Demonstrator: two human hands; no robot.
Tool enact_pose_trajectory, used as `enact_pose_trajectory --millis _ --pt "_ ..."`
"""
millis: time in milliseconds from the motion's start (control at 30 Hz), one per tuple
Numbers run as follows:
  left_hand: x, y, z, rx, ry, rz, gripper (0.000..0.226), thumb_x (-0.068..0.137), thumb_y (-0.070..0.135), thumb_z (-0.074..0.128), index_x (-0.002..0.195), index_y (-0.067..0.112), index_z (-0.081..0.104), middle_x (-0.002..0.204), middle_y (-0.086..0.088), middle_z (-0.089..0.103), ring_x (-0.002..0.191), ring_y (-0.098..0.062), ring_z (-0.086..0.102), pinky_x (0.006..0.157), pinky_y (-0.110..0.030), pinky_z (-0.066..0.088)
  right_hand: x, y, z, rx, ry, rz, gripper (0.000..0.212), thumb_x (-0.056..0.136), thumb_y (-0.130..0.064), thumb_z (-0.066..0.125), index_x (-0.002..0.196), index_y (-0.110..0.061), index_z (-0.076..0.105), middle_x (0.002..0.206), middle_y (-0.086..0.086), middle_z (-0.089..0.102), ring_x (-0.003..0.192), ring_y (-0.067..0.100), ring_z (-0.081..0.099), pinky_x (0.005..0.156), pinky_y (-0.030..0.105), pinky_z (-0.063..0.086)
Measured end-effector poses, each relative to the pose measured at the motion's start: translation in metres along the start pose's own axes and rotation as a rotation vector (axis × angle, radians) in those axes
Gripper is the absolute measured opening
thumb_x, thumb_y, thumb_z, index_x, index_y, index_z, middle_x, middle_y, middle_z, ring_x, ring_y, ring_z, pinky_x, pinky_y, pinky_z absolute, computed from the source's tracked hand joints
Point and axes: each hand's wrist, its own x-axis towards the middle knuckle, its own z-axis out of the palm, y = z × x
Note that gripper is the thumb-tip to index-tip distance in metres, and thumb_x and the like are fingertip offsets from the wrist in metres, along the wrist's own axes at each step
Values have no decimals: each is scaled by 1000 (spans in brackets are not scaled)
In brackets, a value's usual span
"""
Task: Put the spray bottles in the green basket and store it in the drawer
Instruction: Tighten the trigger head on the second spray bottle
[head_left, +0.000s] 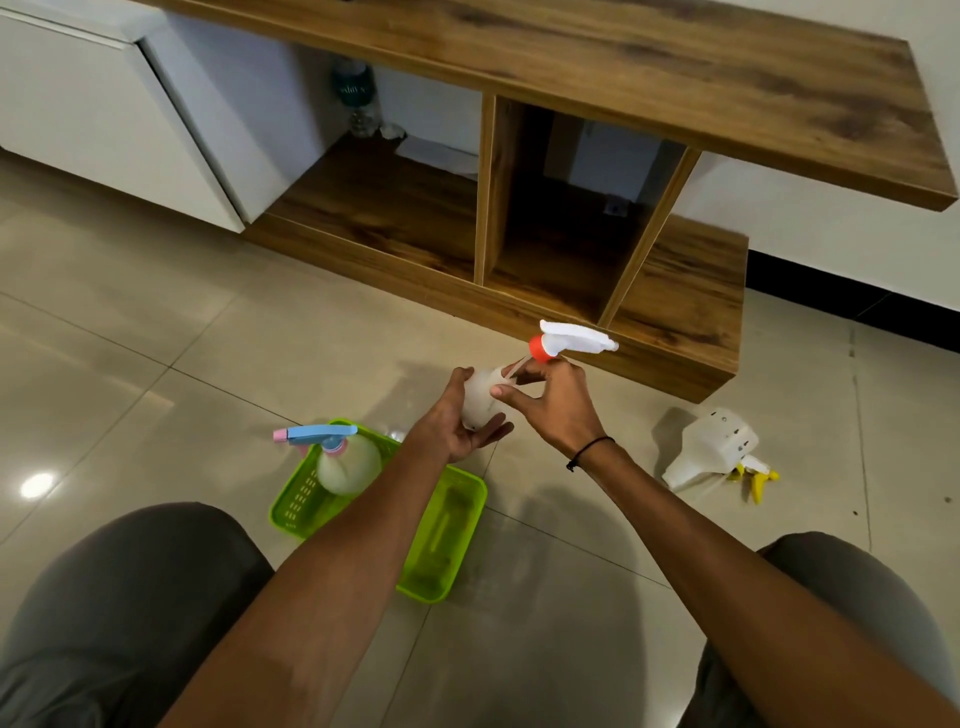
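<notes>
**Q:** Knees in grey trousers (119, 587) fill the bottom corners, fine, but what are you gripping, and how many bottles are there?

**Me:** Three spray bottles. One's in my hands: left hand (457, 415) cupped round the white bottle body (480, 397), right hand (550, 402) pinching its neck just under the white trigger head with the orange collar (569, 340). It's tilted, held above the floor.

**Q:** And the others?

**Me:** One white bottle with a blue and pink trigger (337, 457) stands in the one green basket (447, 551), on the tiles beside my left arm. One with a yellow trigger (711, 454) lies tipped over on the floor to my right, near the wooden cabinet (675, 322).
</notes>
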Motion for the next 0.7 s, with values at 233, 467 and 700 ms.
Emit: enact_pose_trajectory --millis 233,467,700 --pt "-3 -2 8 40 -53 -35 68 94 62 61 134 7 60 119 -22 62 80 -43 77 57 -31 66 3 -7 1 -259 17 -95 28 90 -35 79 100 -9 73 104 8 74 99 25 71 88 37 58" --pt "-25 29 21 794 125 450 59 109 55 41 160 26 32 158 -11 49 136 -32 57 94 -43 53 11 -7 -6 -413 44 -168 20 94 -21 75 84 -5 71 111 3 60 93 30 66 78 35 54" --pt "-64 64 29 807 -554 690 62 91 -1 69 148 22 60 146 -5 68 139 -23 62 111 -43 53 16 -12 -11 -544 42 -157 15 97 -21 69 104 -10 76 136 5 60 105 39 67 76 41 57"
